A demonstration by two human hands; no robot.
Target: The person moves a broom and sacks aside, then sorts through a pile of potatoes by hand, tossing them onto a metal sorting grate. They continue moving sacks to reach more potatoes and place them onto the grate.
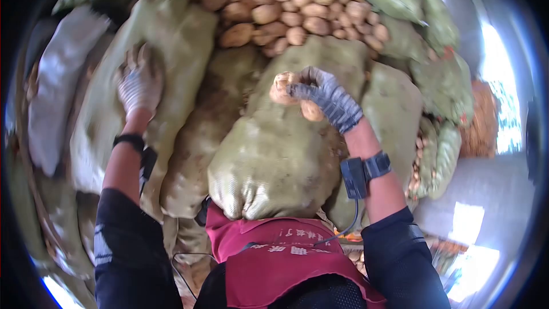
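Observation:
My left hand [140, 83], in a striped work glove, lies flat with its fingers spread on a tall, full green woven sack [177, 40]. My right hand [331, 100], in a grey-striped glove, is closed on a potato [281, 88] pinched between thumb and fingers. A second potato [311, 111] shows just below that hand, partly covered by it. Both potatoes are above a bulging green sack [274, 154] that lies in front of my body.
Loose potatoes [314, 11] are heaped at the far side. More filled green sacks [394, 109] stand at the right, with a white sack [60, 91] at the far left. An orange-brown sack [479, 120] sits by the right edge. A cable [349, 226] hangs from my right wrist device.

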